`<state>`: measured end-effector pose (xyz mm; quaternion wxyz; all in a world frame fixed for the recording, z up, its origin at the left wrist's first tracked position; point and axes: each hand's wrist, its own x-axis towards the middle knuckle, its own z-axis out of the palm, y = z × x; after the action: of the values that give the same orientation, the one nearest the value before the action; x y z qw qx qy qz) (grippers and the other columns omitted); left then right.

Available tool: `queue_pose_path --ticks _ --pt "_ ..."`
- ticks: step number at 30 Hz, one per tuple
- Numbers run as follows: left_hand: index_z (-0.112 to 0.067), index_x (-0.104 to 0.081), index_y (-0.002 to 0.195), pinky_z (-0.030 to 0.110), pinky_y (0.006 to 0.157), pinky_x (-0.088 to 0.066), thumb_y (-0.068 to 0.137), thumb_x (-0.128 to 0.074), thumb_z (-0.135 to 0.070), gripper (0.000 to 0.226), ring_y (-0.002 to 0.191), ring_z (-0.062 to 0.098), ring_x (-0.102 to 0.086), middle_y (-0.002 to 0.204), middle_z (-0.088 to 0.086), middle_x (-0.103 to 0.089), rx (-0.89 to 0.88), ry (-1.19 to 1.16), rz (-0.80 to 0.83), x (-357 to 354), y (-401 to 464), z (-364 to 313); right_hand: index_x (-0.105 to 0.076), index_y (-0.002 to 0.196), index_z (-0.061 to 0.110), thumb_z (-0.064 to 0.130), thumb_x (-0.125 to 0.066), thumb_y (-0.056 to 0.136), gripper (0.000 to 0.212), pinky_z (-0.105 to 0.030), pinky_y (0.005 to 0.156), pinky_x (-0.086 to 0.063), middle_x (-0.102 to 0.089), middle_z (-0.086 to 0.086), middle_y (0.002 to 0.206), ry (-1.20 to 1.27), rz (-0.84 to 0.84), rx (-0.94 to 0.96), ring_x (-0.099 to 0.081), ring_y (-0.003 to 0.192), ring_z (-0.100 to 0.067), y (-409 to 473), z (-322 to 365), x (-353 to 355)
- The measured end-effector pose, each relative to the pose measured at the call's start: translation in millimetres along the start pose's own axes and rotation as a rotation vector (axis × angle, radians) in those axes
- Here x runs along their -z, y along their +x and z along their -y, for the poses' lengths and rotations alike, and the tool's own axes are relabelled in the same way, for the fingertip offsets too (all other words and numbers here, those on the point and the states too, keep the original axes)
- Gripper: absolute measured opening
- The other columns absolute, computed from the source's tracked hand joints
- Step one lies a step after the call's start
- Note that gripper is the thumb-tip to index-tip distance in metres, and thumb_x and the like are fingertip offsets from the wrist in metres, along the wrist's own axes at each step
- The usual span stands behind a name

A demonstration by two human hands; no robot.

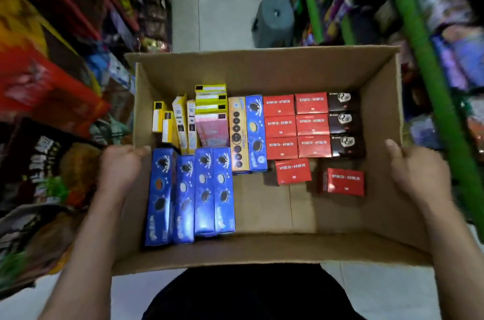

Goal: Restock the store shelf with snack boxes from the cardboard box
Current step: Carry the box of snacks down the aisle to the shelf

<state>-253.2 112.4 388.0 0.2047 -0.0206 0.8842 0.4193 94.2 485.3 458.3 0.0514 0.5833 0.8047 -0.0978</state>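
An open cardboard box (262, 71) is carried in front of me at waist height. My left hand (121, 166) grips its left wall, thumb over the rim. My right hand (416, 170) grips the right wall the same way. Inside lie several blue cookie boxes (203, 191), yellow boxes (210, 98), a pink box (212, 129), an orange cookie box (237, 133), several red boxes (296, 124) and three dark brown boxes (344, 123). Part of the box floor (264, 204) near me is bare.
Store shelves packed with snack bags line the aisle on the left (42, 84) and on the right, behind green shelf posts (429, 63). A grey stool or bin (275, 21) stands on the pale aisle floor (222, 0) ahead.
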Motion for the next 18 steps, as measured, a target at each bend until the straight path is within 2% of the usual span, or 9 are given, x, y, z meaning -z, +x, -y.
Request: queue_pose_path --ticks 2,4,7,9,10,13,18 --pt "-0.01 -0.048 0.049 0.023 0.043 -0.03 0.082 -0.075 -0.016 0.043 0.039 0.012 -0.041 0.041 -0.005 -0.046 0.004 -0.004 0.014 -9 26 -28 -0.063 0.084 -0.007 0.037 -0.044 0.102 0.052 -0.049 0.079 -0.045 -0.063 -0.039 0.093 0.008 -0.01 0.027 -0.06 0.093 -0.054 35 17 10" --pt "-0.004 -0.057 0.054 0.025 0.048 -0.035 0.082 -0.075 -0.016 0.035 0.046 0.015 -0.049 0.049 0.004 -0.055 0.009 0.034 0.036 -16 53 -56 -0.062 0.081 -0.002 0.04 -0.043 0.101 0.05 -0.047 0.077 -0.045 -0.065 -0.036 0.095 -0.005 0.012 0.051 -0.061 0.095 -0.051 76 34 19" --pt "-0.008 -0.063 0.048 0.029 0.051 -0.034 0.082 -0.075 -0.011 0.036 0.054 0.021 -0.052 0.049 0.006 -0.057 -0.04 0.093 0.022 -23 92 -101 -0.061 0.079 0.007 0.046 -0.041 0.1 0.049 -0.046 0.075 -0.045 -0.066 -0.033 0.097 0.005 0.051 0.081 -0.063 0.095 -0.049 142 63 34" --pt "-0.008 -0.069 0.058 0.029 0.055 -0.042 0.084 -0.074 -0.007 0.026 0.063 0.027 -0.058 0.06 0.014 -0.062 -0.099 0.183 0.031 -28 116 -135 -0.065 0.086 0.005 0.048 -0.04 0.1 0.052 -0.045 0.076 -0.046 -0.067 -0.032 0.099 0.019 0.059 0.093 -0.063 0.096 -0.048 183 86 43" --pt "-0.003 -0.068 0.065 0.027 0.057 -0.044 0.084 -0.073 -0.009 0.021 0.065 0.026 -0.058 0.065 0.016 -0.062 -0.059 0.151 0.005 -29 129 -156 -0.066 0.09 0.004 0.049 -0.039 0.1 0.053 -0.045 0.077 -0.046 -0.067 -0.031 0.1 0.032 0.062 0.093 -0.063 0.097 -0.048 205 99 48" --pt "0.009 -0.06 0.067 0.024 0.049 -0.039 0.083 -0.076 -0.016 0.033 0.053 0.017 -0.053 0.059 0.012 -0.059 0.013 -0.009 -0.078 -32 179 -214 -0.068 0.101 0.002 0.048 -0.04 0.101 0.054 -0.048 0.085 -0.047 -0.065 -0.033 0.106 0.101 0.078 0.08 -0.061 0.102 -0.049 273 145 65" --pt "0.019 -0.06 0.087 0.032 0.057 -0.038 0.084 -0.074 -0.017 0.039 0.066 0.026 -0.053 0.074 0.02 -0.058 -0.012 -0.099 -0.102 -39 282 -297 -0.068 0.101 0.003 0.048 -0.042 0.1 0.052 -0.047 0.081 -0.046 -0.065 -0.033 0.104 0.116 -0.008 0.151 -0.06 0.1 -0.05 391 240 88"
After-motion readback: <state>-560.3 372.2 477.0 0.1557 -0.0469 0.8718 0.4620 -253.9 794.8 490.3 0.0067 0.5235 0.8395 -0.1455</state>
